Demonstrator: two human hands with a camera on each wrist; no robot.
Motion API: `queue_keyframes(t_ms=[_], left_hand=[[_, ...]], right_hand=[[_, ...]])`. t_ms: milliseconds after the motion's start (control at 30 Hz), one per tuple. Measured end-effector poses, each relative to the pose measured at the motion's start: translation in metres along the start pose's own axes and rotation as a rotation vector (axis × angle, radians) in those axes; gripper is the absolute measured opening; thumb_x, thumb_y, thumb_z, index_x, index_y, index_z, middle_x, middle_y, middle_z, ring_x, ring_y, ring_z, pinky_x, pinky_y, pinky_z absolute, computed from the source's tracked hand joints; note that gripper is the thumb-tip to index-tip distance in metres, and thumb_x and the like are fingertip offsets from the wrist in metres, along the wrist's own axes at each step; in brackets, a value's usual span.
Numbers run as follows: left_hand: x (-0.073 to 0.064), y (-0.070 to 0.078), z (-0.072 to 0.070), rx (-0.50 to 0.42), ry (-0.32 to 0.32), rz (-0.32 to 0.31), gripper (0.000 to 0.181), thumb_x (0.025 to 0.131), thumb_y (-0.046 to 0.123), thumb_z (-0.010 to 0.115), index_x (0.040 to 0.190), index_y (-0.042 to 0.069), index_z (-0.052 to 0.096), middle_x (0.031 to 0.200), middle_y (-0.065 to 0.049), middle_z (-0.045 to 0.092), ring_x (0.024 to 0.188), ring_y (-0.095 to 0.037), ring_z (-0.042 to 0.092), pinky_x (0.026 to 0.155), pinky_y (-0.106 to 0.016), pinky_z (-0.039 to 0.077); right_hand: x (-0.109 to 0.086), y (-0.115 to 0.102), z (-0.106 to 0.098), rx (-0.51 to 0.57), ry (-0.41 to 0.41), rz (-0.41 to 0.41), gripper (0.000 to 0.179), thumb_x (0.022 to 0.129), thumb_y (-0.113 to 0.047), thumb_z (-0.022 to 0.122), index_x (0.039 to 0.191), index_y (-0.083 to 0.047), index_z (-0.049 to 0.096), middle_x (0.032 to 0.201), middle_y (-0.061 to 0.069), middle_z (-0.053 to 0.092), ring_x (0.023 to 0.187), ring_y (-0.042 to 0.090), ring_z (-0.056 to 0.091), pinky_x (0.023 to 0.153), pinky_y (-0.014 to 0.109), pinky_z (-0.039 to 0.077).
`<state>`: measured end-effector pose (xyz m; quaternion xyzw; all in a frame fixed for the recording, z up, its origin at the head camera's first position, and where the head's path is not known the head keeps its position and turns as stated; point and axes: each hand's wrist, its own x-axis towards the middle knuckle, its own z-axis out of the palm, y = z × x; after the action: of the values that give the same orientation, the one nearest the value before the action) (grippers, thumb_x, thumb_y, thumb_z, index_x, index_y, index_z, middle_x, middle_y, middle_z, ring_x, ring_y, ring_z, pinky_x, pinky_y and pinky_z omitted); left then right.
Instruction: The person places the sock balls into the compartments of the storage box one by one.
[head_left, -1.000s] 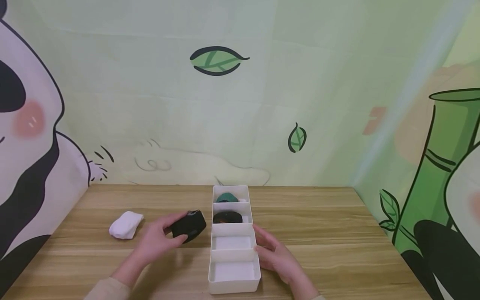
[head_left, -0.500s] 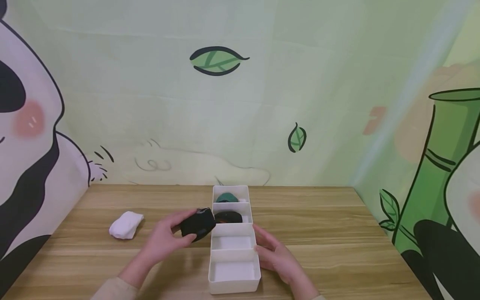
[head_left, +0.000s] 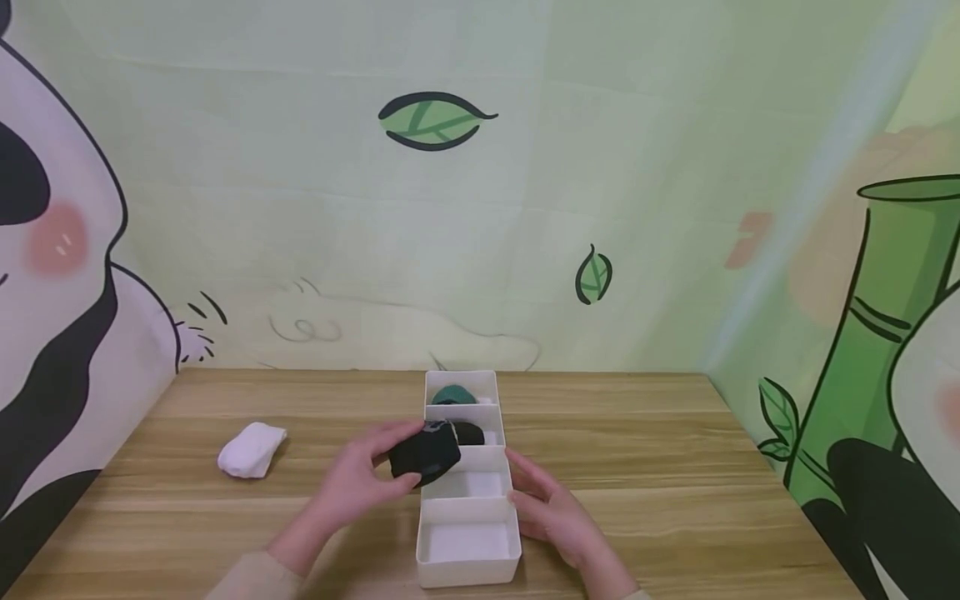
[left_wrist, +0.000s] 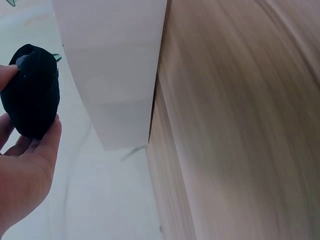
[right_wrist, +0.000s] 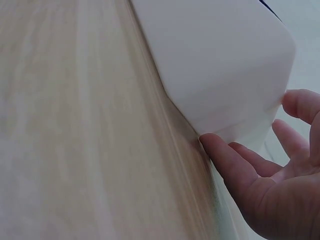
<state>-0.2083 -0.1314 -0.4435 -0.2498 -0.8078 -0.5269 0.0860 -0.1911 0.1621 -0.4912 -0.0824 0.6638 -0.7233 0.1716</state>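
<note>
My left hand pinches a bundle of rolled black socks between thumb and fingers. In the head view the bundle hangs over the left rim of a long white divided box, near its third compartment from the back. The left wrist view shows the socks held clear of the table, beside the box wall. My right hand rests its fingertips and thumb against the box's right side; in the right wrist view its fingers touch the wall without curling round it.
A green rolled bundle sits in the rearmost compartment. Another dark bundle, partly hidden by the held socks, lies in the second. A white folded bundle lies on the wooden table at left. A printed wall hanging stands behind.
My left hand has carried the black socks rightward from beside the box to over its left rim. The right hand and the box have stayed in place.
</note>
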Motion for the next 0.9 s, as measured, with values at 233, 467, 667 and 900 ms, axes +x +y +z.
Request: queue_keyframes(t_ms=[233,467,667,900], left_hand=[[0.003,0.005,0.013,0.104,-0.035,0.023,0.059,0.075,0.002,0.083,0.131,0.005,0.065,0.128,-0.018,0.06,0.116,-0.036,0.057,0.095,-0.045,0.05],[0.007,0.006,0.026,0.225,-0.053,0.103,0.059,0.074,0.008,0.084,0.131,0.011,0.066,0.127,-0.01,0.062,0.114,-0.031,0.059,0.093,-0.047,0.051],[0.011,0.007,0.032,0.242,-0.095,0.119,0.058,0.076,0.009,0.083,0.131,0.009,0.065,0.129,-0.008,0.062,0.115,-0.03,0.059,0.095,-0.048,0.049],[0.014,0.006,0.036,0.236,-0.103,0.107,0.059,0.075,0.008,0.083,0.131,0.009,0.065,0.13,-0.009,0.061,0.117,-0.031,0.059,0.095,-0.049,0.049]], right_hand=[[0.0,0.0,0.0,-0.001,0.001,0.004,0.062,0.1,-0.014,0.057,0.156,-0.014,0.031,0.153,0.029,0.031,0.125,0.034,0.051,0.093,0.05,0.05],[0.001,0.0,-0.001,-0.001,-0.005,-0.001,0.062,0.1,-0.014,0.057,0.156,-0.013,0.03,0.153,0.03,0.031,0.125,0.032,0.051,0.093,0.05,0.05],[0.001,0.001,-0.001,-0.011,-0.002,0.002,0.063,0.1,-0.016,0.058,0.156,-0.014,0.031,0.152,0.03,0.031,0.124,0.032,0.051,0.093,0.051,0.05],[0.001,0.001,-0.001,-0.026,0.004,0.015,0.063,0.1,-0.019,0.06,0.156,-0.015,0.031,0.152,0.029,0.032,0.124,0.033,0.052,0.092,0.052,0.051]])
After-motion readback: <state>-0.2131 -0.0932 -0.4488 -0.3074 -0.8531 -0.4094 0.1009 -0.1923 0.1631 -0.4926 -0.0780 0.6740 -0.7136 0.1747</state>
